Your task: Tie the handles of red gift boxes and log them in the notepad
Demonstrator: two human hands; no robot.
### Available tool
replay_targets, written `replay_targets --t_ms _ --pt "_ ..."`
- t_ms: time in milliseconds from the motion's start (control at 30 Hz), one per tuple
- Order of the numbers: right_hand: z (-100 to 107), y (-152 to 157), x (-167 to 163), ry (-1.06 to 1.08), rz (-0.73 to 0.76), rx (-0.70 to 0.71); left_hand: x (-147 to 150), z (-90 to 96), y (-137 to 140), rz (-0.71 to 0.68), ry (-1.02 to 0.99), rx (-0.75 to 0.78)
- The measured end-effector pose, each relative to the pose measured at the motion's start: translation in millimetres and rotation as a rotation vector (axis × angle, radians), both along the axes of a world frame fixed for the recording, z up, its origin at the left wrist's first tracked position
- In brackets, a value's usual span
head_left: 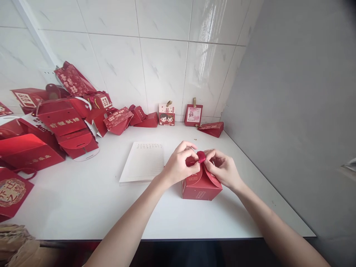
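Note:
A red gift box (202, 192) with rounded top flaps stands upright on the white table, right of the middle. At its top is a dark red ribbon (200, 156), gathered into a loop. My left hand (182, 163) pinches the ribbon from the left, thumb and fingers closed together. From the right, my right hand (221, 167) pinches the ribbon at the box's top, its fingertips near the flap. The ribbon's lower part is partly hidden behind my fingers.
An open notepad (143, 165) with handwriting lies left of the box. Many red boxes (69, 122) are heaped at the left. Two small decorated boxes (167, 115) stand by the tiled wall, and a red box (211, 128) lies at the back right. A grey panel (292, 111) borders the table's right side.

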State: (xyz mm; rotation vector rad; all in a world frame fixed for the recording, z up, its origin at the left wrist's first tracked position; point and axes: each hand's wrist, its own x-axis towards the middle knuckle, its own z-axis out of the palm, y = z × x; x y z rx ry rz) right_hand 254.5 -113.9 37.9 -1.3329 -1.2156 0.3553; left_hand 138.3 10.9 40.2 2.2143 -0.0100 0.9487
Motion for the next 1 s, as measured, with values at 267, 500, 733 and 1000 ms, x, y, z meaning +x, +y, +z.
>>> replay_targets --t_ms 267,500,733,1000 --pt "-1 -2 -5 -0.037 0.033 0.083 1 2.3 0 -0.203 0.152 -0.187" --pt "0 -2 0 0.049 0.158 0.097 3 -0.7 4 -0.071 0.062 -0.194" --pt "1 -2 1 0.055 0.111 0.055 3 -0.5 -4 0.04 -0.1 -0.12" --pt "8 -2 1 -0.12 0.056 -0.096 5 -5.1 -5 0.074 -0.213 -0.078"
